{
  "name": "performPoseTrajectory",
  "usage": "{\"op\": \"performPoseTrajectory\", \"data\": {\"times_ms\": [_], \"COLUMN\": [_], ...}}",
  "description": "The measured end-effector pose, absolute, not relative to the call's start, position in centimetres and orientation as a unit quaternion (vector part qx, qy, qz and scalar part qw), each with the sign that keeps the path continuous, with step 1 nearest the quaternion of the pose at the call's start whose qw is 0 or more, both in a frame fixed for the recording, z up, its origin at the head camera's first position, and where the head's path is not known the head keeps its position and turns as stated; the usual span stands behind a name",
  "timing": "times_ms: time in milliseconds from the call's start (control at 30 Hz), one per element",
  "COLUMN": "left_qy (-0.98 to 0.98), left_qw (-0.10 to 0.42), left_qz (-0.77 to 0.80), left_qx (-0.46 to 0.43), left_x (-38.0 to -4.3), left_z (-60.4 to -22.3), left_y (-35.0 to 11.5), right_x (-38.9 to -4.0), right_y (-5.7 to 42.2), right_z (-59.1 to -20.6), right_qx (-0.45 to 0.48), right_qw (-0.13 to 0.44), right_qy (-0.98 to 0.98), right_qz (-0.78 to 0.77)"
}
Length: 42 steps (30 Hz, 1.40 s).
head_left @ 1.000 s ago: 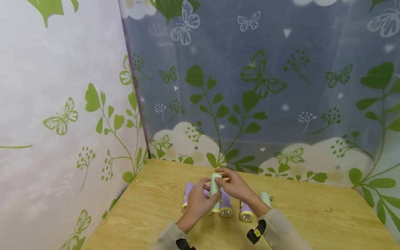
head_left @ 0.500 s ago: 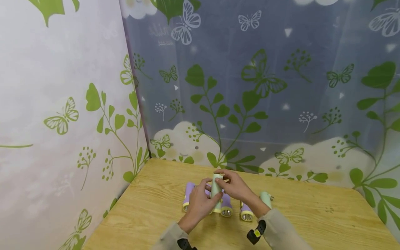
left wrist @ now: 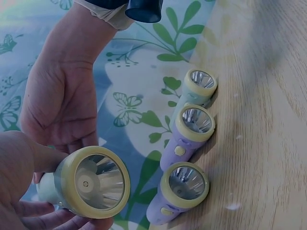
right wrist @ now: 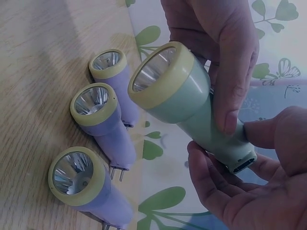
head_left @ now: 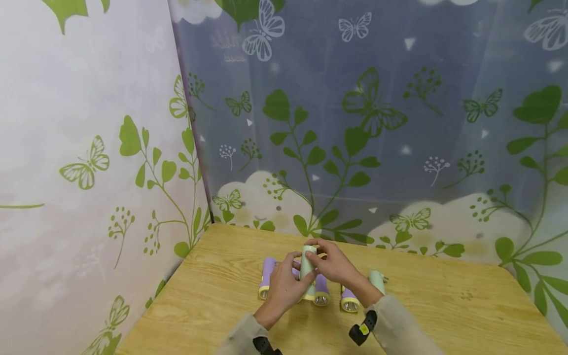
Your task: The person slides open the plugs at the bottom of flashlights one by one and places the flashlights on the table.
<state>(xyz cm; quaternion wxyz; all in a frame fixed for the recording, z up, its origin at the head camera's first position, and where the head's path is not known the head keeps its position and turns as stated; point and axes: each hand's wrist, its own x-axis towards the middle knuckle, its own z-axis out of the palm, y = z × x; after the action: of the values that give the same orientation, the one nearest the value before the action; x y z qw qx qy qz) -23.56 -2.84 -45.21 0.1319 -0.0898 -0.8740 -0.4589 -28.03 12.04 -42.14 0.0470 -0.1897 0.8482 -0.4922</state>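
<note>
My left hand (head_left: pixel 283 290) grips the body of a pale green flashlight (right wrist: pixel 192 103) with a cream-yellow rim, held above the table. My right hand (head_left: pixel 336 267) pinches the same flashlight near its tail end, thumb on one side and fingers on the other. In the right wrist view, a dark slot (right wrist: pixel 243 165) shows in the green tail. The lens (left wrist: pixel 100 183) faces the left wrist camera. Standing close by is a purple flashlight (head_left: pixel 321 290), right of the held one. Part of the green body is hidden behind my fingers.
Several purple flashlights lie on the wooden table (head_left: pixel 230 251), one at the left (head_left: pixel 267 276) and one by my right wrist (head_left: pixel 349 299). Metal prongs (right wrist: pixel 116 173) stick out of a purple tail. Another green flashlight (head_left: pixel 376 281) lies further right. Printed curtains (head_left: pixel 399 148) border the table.
Both hands keep nearly the same hold on the green flashlight. The head view shifts very slightly; the flashlights on the table stay where they were.
</note>
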Motion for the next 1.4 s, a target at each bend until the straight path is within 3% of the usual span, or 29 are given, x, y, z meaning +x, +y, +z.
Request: {"op": "performPoseTrajectory", "data": {"times_ms": [1400], "left_qy": [-0.867], "left_qw": [0.133], "left_qz": [-0.471], "left_qx": [-0.09], "left_x": [-23.47], "left_z": [-45.02], "left_y": [-2.93], "right_x": [-28.13], "right_y": [11.74], "right_z": [-41.92], "right_qx": [-0.167], "right_qw": [0.049], "right_qy": [0.847], "right_qz": [-0.502]}}
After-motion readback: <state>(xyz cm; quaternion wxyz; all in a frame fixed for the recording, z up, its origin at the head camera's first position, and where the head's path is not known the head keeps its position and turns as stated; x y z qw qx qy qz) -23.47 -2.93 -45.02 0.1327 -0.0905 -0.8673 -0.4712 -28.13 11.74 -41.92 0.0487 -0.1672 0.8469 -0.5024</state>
